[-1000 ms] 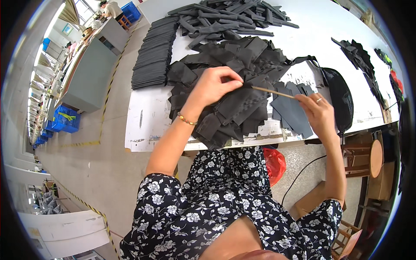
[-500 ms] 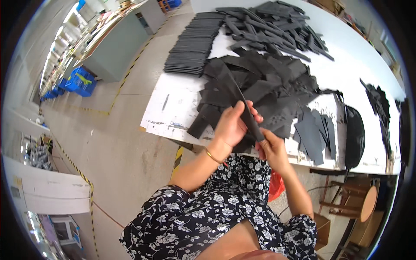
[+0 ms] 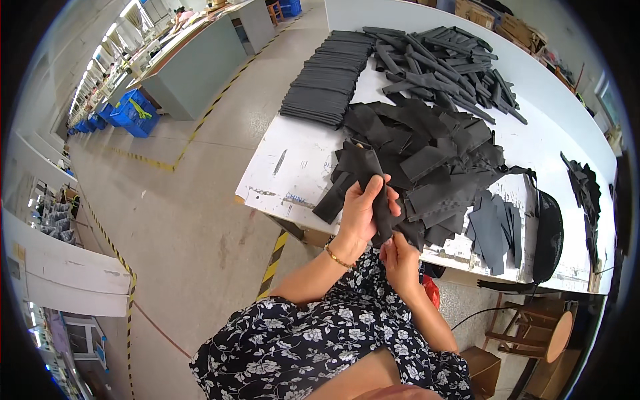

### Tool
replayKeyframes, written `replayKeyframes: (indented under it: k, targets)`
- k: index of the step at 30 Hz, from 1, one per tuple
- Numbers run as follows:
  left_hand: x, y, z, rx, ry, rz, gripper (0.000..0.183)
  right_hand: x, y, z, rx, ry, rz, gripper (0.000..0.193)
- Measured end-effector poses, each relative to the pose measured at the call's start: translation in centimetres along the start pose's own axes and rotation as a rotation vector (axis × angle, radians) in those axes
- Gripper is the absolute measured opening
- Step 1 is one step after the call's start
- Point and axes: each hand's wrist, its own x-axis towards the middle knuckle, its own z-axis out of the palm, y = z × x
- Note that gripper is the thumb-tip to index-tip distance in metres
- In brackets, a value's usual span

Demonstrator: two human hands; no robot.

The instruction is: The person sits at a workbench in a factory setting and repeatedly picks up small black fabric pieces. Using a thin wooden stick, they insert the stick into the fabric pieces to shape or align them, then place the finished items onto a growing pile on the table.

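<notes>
Left hand, right hand: gripping my fabric strip
Tubes, likely done: far table edge
Pieces, likely pending: near edge

Left fingers curled, right fingers pinched just beside them

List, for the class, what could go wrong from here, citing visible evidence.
The black strip might slip or crease between the left hand and right hand. Pieces at the near side of the loose pile lie close to the table edge and could fall. The pile also lies right by the neat row of strips, so the two might mix.
</notes>
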Motion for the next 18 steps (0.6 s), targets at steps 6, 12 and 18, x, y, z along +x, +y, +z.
replayKeyframes:
  k: [6,12,18]
  targets:
    - [1.0,4.3,0.5,0.186,0.274,0.146,0.029,-5.1,1.5,-0.3,-0.190,-0.123,0.016,0.013]
    - [2.9,5.8,-0.7,0.079,0.309,0.288,0.028,-10.1,0.6,-5.5,-0.291,-0.322,0.156,0.013]
    - [4.7,7.3,-0.7,0.087,0.324,0.333,0.048,-7.6,-1.5,-12.1,-0.306,-0.184,0.173,0.012]
